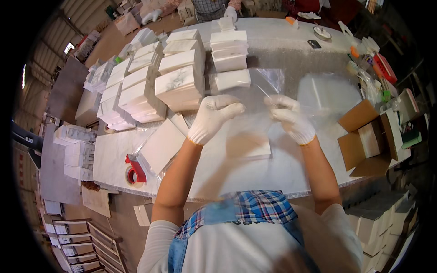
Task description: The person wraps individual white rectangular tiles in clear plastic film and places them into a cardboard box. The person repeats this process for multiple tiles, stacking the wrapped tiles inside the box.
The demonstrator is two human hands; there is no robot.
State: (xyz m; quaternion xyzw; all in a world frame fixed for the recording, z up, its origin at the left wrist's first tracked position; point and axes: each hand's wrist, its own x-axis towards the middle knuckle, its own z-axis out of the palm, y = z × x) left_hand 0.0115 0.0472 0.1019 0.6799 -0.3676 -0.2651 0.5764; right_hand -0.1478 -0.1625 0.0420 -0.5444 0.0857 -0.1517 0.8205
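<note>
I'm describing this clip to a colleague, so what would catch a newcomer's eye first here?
Two white-gloved hands, left hand and right hand, hold a clear plastic bag up at centre. Behind them stand stacks of white marble tiles, with an open cardboard box at the right.

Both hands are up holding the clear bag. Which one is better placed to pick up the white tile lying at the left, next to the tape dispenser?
Probably the left hand: the tile lies just below and left of it, while the right hand would have to cross the bag.
</note>
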